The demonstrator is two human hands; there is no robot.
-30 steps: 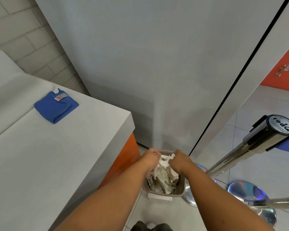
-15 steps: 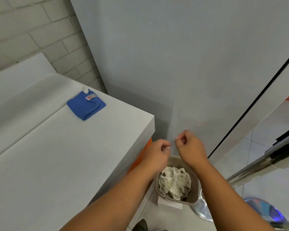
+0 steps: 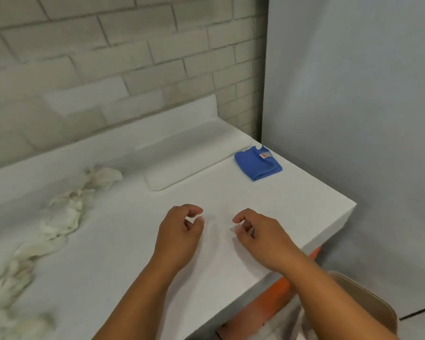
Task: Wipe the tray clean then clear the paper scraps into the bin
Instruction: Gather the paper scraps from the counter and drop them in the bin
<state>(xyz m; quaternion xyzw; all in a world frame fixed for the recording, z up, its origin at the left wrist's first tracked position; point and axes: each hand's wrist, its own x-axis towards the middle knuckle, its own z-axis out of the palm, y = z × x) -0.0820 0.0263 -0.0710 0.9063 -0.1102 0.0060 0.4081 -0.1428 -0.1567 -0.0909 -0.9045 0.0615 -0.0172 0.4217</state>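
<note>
White paper scraps (image 3: 59,217) strewn along counter (image 3: 133,278): light, soft, crumpled; gather by bunching. Left hand (image 3: 179,234) and right hand (image 3: 260,236) loosely curled, holding nothing.

Crumpled white paper scraps (image 3: 59,217) are trailing across the counter, well left of the left hand (image 3: 179,234); bin (image 3: 368,305) rim is peeking below the right hand (image 3: 263,236).

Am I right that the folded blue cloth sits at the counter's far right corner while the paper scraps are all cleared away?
Not quite: the head view shows paper scraps lying along the counter's left side. The blue cloth is indeed at the far right corner.
</note>
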